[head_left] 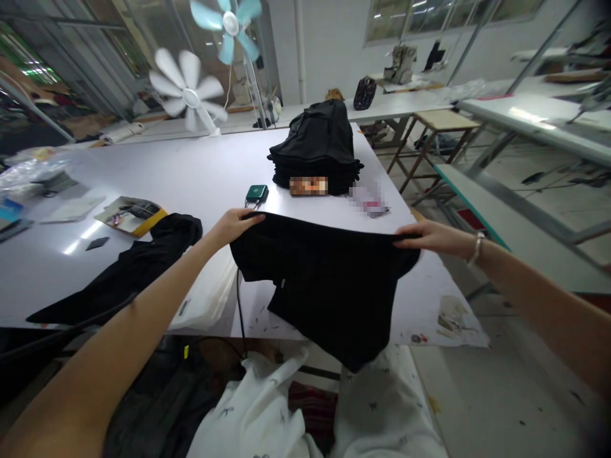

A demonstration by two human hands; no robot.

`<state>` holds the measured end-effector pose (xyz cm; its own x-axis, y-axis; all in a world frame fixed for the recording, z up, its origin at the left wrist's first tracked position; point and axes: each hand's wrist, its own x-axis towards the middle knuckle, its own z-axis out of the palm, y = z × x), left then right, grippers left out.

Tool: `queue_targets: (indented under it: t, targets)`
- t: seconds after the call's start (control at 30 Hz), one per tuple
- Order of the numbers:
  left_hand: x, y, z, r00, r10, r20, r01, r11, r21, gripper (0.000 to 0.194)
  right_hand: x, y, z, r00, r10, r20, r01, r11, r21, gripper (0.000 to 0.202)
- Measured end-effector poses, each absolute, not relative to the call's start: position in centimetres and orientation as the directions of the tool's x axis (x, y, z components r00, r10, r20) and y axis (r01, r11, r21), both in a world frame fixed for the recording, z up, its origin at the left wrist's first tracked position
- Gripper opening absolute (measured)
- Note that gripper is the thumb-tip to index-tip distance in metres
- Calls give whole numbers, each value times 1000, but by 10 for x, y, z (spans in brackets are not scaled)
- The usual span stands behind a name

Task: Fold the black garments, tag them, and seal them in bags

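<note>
A black garment (pixel 334 273) is stretched out between my two hands, its upper edge nearly straight and its lower part hanging over the table's front edge. My left hand (pixel 235 227) pinches its upper left corner. At the upper right, my right hand (pixel 429 238) grips the same edge, thumb on top. A small light label shows on the garment's left part. Just beyond my left hand lies a dark green device (pixel 256 193) with a short cable. Farther back stands a stack of folded black garments (pixel 317 143).
On the white table (pixel 200 159), another black garment (pixel 138 264) lies left, beside white plastic bags (pixel 210 296) and a yellow-edged packet (pixel 131 215). Two fans (pixel 191 97) stand at the back. A wooden stool (pixel 442 121) and a bench (pixel 501 210) are on the right.
</note>
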<state>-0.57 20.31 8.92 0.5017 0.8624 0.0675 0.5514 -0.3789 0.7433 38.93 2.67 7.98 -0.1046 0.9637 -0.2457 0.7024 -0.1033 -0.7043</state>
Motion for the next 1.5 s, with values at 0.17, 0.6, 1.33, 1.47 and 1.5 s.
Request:
queue_targets:
  t: [0.17, 0.6, 1.33, 1.47, 1.5]
  targets:
    - [21, 233, 138, 356, 835, 419, 429, -545, 721, 34, 410, 77, 150, 4, 999, 50, 796, 27, -604, 48]
    - [-44, 139, 57, 822, 524, 224, 373, -792, 483, 53, 371, -16, 87, -447, 809, -381, 876, 311, -368, 31]
    - [19, 71, -17, 655, 754, 43, 724, -643, 250, 65, 318, 71, -35, 291, 957, 22, 952, -287, -106, 63]
    - [-11, 101, -6, 422, 873, 243, 834, -479, 272, 42, 279, 64, -9, 75, 991, 111, 976, -50, -213, 56]
    - [-17, 110, -6, 360, 904, 231, 866, -416, 277, 39, 261, 60, -4, -14, 991, 130, 966, 46, -253, 55]
